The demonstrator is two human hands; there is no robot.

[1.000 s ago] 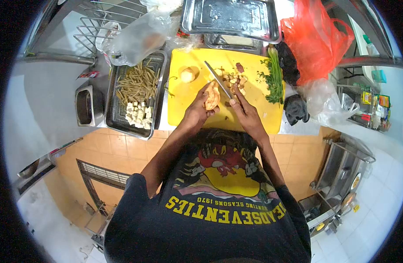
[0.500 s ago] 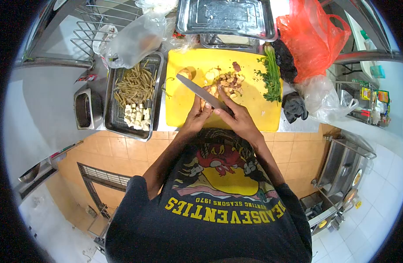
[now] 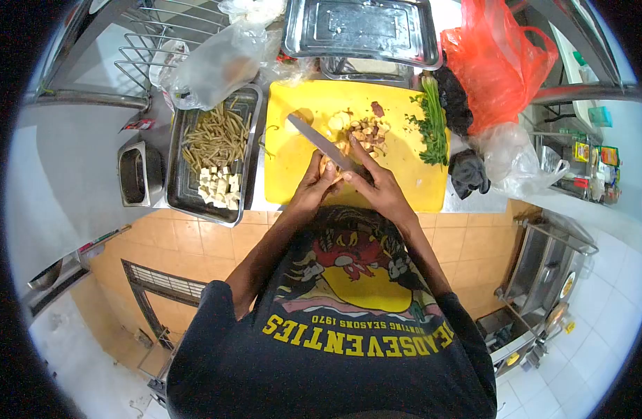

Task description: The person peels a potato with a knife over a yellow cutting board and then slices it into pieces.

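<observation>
A knife [image 3: 319,141] is in my right hand [image 3: 380,187], its blade pointing up and to the left over the yellow cutting board [image 3: 286,183]. Close beside it, my left hand [image 3: 314,187] holds a small orange-brown piece of food [image 3: 328,167] against the blade. Beyond my hands lies a heap of brown and pale chopped pieces [image 3: 368,133]. A rounded piece partly behind the knife tip sits at the board's upper left. Green leafy stalks [image 3: 433,126] lie along the board's right edge.
Left of the board, a metal tray [image 3: 246,150] holds brown strips [image 3: 216,136] and white cubes [image 3: 220,188]. An empty-looking dark tray [image 3: 363,28] is behind. Red [image 3: 502,63], clear [image 3: 520,157] and black bags [image 3: 469,173] lie right. A small metal container [image 3: 139,174] stands far left.
The knife and both hands have shifted slightly, and more of the orange-brown piece shows between my left fingers. The whole view has moved slightly.
</observation>
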